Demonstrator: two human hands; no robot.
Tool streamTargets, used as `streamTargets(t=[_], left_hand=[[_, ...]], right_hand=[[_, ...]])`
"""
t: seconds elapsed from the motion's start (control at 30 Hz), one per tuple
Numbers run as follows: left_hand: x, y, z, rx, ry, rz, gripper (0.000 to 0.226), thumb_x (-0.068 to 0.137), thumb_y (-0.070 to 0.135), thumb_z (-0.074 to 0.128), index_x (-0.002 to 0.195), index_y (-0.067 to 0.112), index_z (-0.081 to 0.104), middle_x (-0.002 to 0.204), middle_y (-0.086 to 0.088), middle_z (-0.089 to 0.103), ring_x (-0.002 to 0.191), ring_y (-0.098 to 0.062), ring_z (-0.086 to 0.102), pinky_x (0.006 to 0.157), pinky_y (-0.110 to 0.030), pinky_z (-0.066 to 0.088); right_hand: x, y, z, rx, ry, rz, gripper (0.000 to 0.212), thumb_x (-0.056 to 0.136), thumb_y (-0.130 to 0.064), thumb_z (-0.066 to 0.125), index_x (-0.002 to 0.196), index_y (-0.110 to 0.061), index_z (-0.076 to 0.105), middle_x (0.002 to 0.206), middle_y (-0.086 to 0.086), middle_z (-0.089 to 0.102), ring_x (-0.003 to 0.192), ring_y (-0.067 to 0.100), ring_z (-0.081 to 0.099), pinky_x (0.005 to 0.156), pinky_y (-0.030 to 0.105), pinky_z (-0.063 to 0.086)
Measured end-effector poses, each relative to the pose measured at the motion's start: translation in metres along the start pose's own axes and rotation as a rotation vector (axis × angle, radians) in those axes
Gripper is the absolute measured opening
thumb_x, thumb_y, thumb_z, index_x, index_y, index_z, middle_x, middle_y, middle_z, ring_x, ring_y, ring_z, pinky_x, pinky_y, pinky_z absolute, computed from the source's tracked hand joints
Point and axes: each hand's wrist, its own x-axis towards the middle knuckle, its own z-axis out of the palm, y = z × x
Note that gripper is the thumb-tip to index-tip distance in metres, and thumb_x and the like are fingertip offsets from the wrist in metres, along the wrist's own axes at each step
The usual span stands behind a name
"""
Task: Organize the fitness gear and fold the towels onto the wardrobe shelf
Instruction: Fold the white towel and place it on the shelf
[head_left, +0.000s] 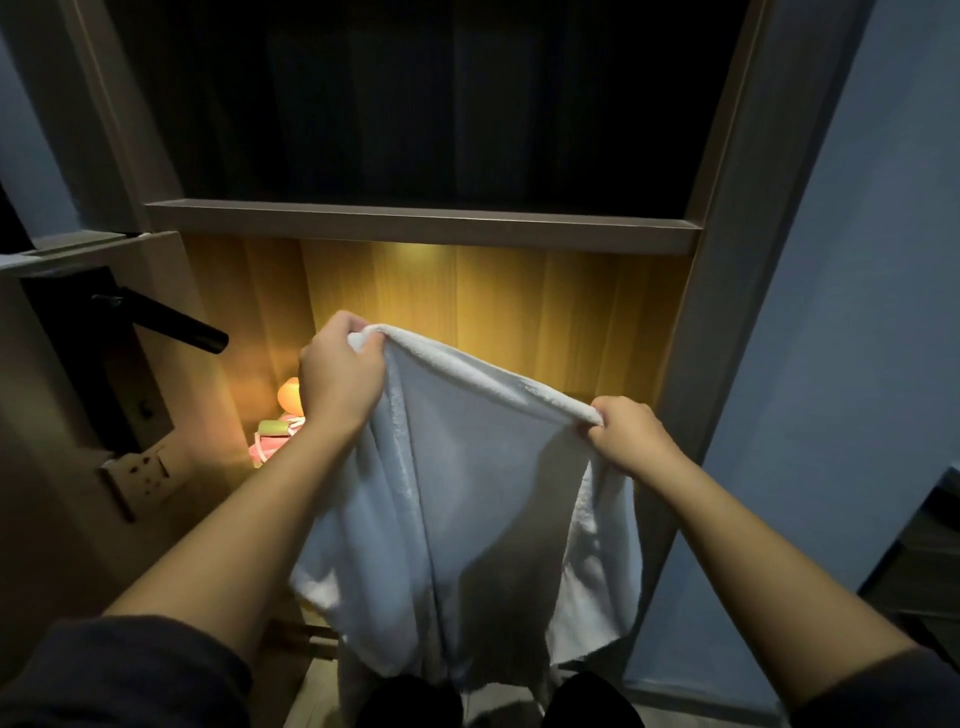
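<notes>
Warm-lit wardrobe compartment (519, 312) holds pink gear (275, 441) at eight o'clock, while the white towel (467, 493) hangs loose before it, left hand (337, 379) gripping its top edge at nine, right hand (628, 436) pinching at four; folding looks barely begun.

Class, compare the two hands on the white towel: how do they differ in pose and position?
The left hand holds its corner higher than the right hand. The left hand is before the lit shelf, the right hand beside the wardrobe frame. Both grip the towel by its top edge.
</notes>
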Motion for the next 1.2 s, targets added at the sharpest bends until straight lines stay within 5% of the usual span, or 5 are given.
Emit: streamTargets(t=[0.23, 0.4, 0.63, 1.07, 1.2], left_hand=[[-0.01, 0.018, 0.018, 0.155, -0.574, 0.2, 0.041, 0.087, 0.011, 0.067, 0.127, 0.019, 0.064, 0.125, 0.005, 0.065, 0.112, -0.004, 0.055, 0.091, -0.012, 0.034], [-0.038, 0.019, 0.031, 0.025, -0.907, 0.28, 0.027, 0.088, 0.036, 0.068, 0.115, 0.029, 0.069, 0.109, 0.016, 0.069, 0.095, 0.007, 0.059, 0.077, -0.008, 0.042], [-0.05, 0.017, 0.043, 0.07, -0.618, 0.291, 0.02, 0.092, 0.033, 0.062, 0.072, 0.028, 0.058, 0.071, 0.008, 0.06, 0.073, -0.012, 0.055, 0.057, -0.028, 0.037], [-0.025, 0.001, 0.023, 0.058, -0.267, 0.198, 0.018, 0.095, 0.023, 0.057, 0.096, 0.011, 0.071, 0.09, -0.006, 0.07, 0.086, -0.025, 0.059, 0.072, -0.035, 0.044], [-0.023, -0.003, 0.023, 0.093, -0.254, 0.19, 0.02, 0.096, 0.024, 0.055, 0.096, 0.012, 0.071, 0.091, -0.007, 0.07, 0.088, -0.027, 0.059, 0.073, -0.036, 0.045]], right_hand=[[-0.02, -0.037, -0.004, 0.202, 0.028, -0.332, 0.025, 0.095, -0.014, 0.048, 0.075, -0.028, 0.053, 0.076, -0.004, 0.059, 0.075, 0.017, 0.055, 0.064, 0.036, 0.042], [-0.028, -0.067, -0.017, 0.178, 0.063, -0.451, 0.012, 0.095, -0.016, 0.051, 0.089, -0.02, 0.06, 0.08, -0.002, 0.061, 0.076, 0.018, 0.057, 0.064, 0.038, 0.046], [-0.028, -0.063, -0.024, 0.119, 0.04, -0.428, 0.01, 0.091, -0.031, 0.064, 0.089, -0.022, 0.06, 0.08, -0.003, 0.06, 0.073, 0.014, 0.056, 0.063, 0.033, 0.048], [-0.019, -0.002, -0.031, -0.021, -0.065, -0.229, 0.026, 0.086, -0.044, 0.069, 0.072, -0.025, 0.059, 0.071, -0.002, 0.059, 0.066, 0.015, 0.057, 0.052, 0.024, 0.041], [-0.021, 0.008, -0.025, 0.121, -0.03, -0.288, 0.006, 0.096, -0.03, 0.06, 0.101, -0.031, 0.062, 0.099, -0.006, 0.067, 0.084, 0.012, 0.062, 0.063, 0.015, 0.048]])
